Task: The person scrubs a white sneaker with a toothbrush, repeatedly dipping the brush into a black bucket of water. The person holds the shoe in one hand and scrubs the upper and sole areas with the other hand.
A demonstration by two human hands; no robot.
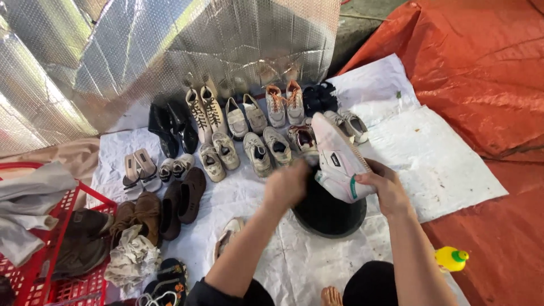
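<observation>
Big orange tarp (481,68) with a white sheet (430,164) on it, rows of shoes (238,130) laid out, a black basin (328,215), and right over it a white sneaker (340,158) with right hand (385,187) fingers clamped on it, left hand (286,184) blurry against it, can't tell its fingers.

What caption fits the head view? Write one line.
Both hands, right hand and left hand, hold a pale sneaker over a black basin.
</observation>
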